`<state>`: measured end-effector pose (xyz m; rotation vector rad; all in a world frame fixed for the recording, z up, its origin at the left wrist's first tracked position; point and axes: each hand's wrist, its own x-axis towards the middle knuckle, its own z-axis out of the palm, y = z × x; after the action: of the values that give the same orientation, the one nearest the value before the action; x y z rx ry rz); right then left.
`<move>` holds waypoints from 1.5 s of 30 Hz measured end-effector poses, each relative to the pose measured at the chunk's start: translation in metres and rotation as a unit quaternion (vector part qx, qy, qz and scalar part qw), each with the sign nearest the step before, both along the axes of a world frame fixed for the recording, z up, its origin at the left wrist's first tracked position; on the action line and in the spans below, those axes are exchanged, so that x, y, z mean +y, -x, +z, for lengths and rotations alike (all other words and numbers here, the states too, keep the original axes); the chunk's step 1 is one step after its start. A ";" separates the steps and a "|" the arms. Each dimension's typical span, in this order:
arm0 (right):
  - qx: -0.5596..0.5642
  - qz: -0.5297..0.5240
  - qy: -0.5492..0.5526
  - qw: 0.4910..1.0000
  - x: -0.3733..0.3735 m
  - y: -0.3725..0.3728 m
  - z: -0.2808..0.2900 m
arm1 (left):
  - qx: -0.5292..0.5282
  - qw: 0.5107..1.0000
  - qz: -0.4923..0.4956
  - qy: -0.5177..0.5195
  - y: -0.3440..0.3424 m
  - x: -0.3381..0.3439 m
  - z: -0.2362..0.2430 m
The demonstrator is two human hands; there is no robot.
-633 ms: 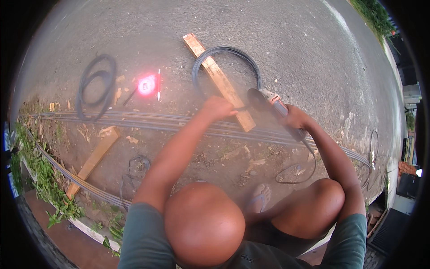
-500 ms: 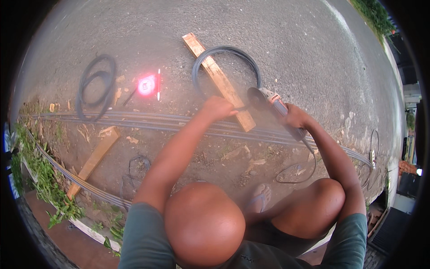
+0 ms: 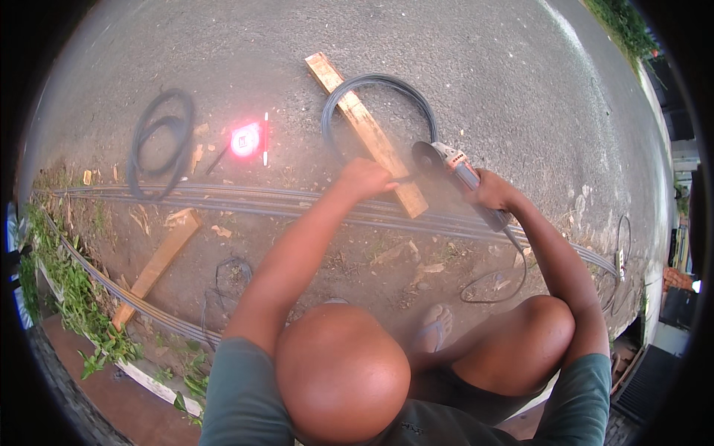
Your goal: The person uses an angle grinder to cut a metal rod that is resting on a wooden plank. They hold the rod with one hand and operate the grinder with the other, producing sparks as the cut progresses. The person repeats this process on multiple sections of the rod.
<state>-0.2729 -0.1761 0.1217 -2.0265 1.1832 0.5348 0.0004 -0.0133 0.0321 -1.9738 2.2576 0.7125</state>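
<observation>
My left hand (image 3: 365, 179) is closed around the near side of a coil of dark wire (image 3: 398, 80), where a short stretch of it shows past my fingers. The coil lies across a wooden plank (image 3: 364, 126). In my right hand (image 3: 493, 190) I grip the body of an angle grinder (image 3: 465, 175). Its dark round disc (image 3: 427, 157) is at the coil's right near side, just beyond the plank. Whether the disc touches the wire I cannot tell. The grinder's cord (image 3: 524, 260) trails toward me.
Long steel rods (image 3: 253, 201) run left to right between me and the coil. A second dark coil (image 3: 160, 141) lies left, beside a glowing red light (image 3: 245, 140). Another plank (image 3: 160, 264) supports more rods near the weeds (image 3: 89, 320). A sandalled foot (image 3: 435, 327) is below.
</observation>
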 end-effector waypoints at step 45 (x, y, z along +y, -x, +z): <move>-0.009 0.003 -0.008 1.000 0.000 -0.001 -0.004 | -0.002 1.000 0.011 0.001 0.000 0.002 -0.003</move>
<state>-0.2716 -0.1759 0.1182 -2.0181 1.1580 0.5265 0.0007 -0.0113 0.0292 -2.0010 2.2392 0.7096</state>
